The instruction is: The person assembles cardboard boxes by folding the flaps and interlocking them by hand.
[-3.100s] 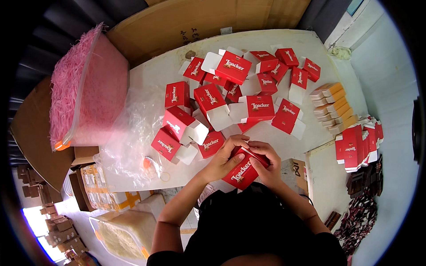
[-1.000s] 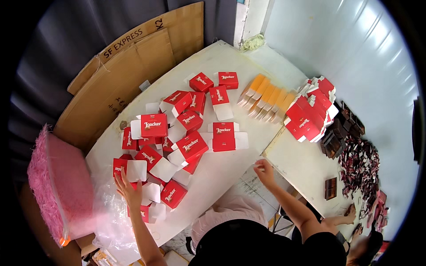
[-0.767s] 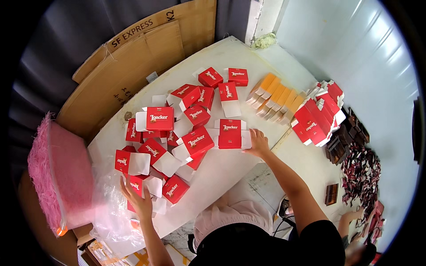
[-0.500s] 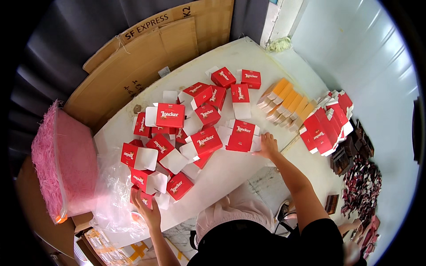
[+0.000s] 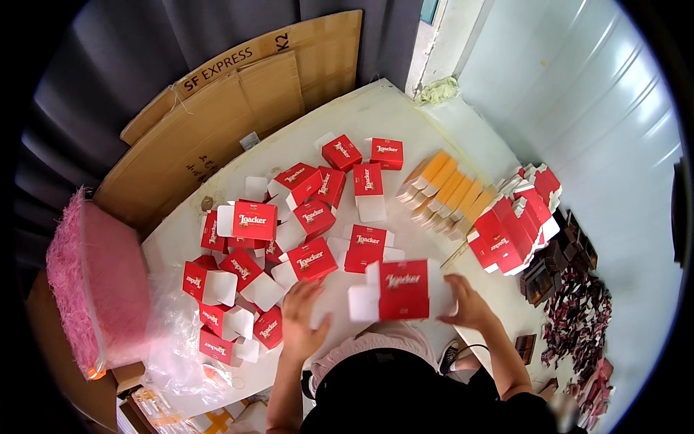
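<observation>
In front of me, by the table's near edge, is a slightly blurred red carton [image 5: 405, 291] with white flaps sticking out. My right hand [image 5: 468, 304] grips it at its right side, thumb and fingers around the white flap. To the left of this carton, my left hand [image 5: 303, 318] is open with fingers spread and nothing in it, apart from the carton. Just beyond lies a red carton [image 5: 366, 249] with side flaps folded out. Several red cartons [image 5: 249, 223] with white flaps raised are heaped on the left of the table.
Yellow-orange flat cartons [image 5: 444, 184] stand in rows at the right. Beside them are flattened red cartons [image 5: 499, 235], dark brown packs [image 5: 542, 278] and small dark-red wrapped pieces [image 5: 578, 318]. A tub of pink shredded paper [image 5: 108, 282] and clear plastic film [image 5: 184, 347] are at the left; cardboard [image 5: 210, 123] leans behind.
My left hand has left the carton at the near left and moved right, towards my middle. My right hand has come closer to me and now has a red carton at it.
</observation>
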